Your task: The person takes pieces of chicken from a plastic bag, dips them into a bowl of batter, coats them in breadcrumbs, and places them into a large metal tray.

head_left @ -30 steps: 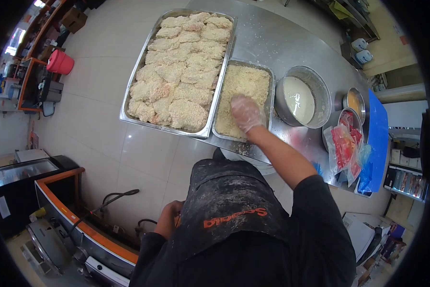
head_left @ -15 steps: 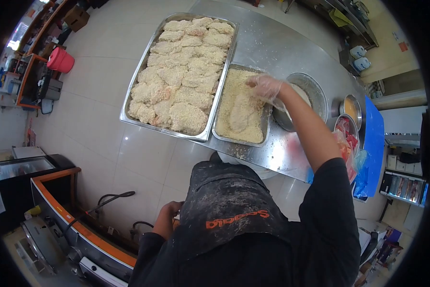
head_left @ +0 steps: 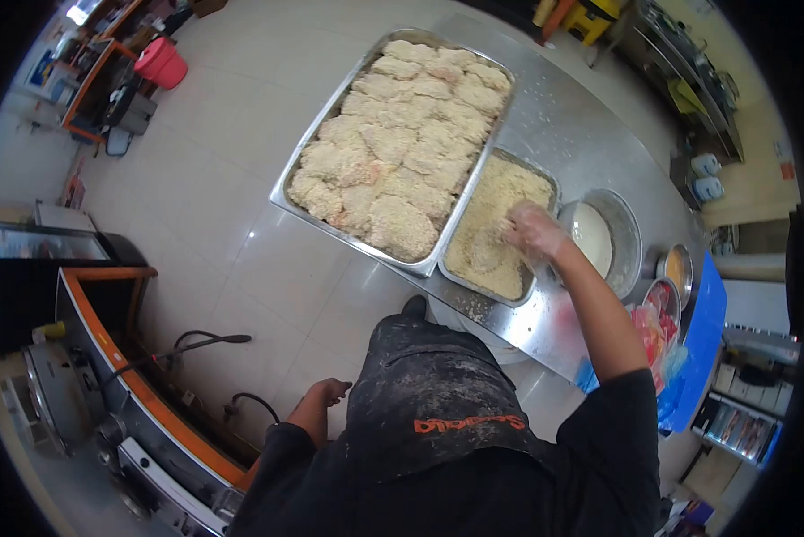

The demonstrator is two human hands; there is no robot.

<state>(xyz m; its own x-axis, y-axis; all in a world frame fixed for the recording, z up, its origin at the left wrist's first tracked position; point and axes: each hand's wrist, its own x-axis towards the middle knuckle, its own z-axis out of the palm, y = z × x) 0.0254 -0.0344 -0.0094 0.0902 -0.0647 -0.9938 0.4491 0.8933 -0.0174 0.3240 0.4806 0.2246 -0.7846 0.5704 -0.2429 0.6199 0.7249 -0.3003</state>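
My right hand (head_left: pixel 536 230), in a clear plastic glove, is down in a metal tray of pale breadcrumbs (head_left: pixel 517 183). Its fingers are curled and pressed together at the crumbs; what they hold is hidden. Just below the fingertips lies a crumb-coated piece of meat (head_left: pixel 486 254), partly covered by crumbs. Left of this tray stands a larger metal tray (head_left: pixel 286 185) packed with rows of breaded meat pieces (head_left: pixel 393 134). My left hand (head_left: pixel 330 391), bare, hangs beside the apron with loosely bent fingers apart and nothing in it.
Right of the crumb tray stands a metal bowl (head_left: pixel 631 234) of white batter (head_left: pixel 592 240). Farther right are a smaller bowl of orange-yellow liquid (head_left: pixel 678 271), a bowl with red plastic bags (head_left: pixel 662 309) and a blue board (head_left: pixel 702 336). Loose crumbs dot the steel table (head_left: pixel 559 98).
My right hand has moved from the tray's far right side down closer to the coated piece, which is more covered with crumbs. My left hand stands farther from the apron. The view has shifted.
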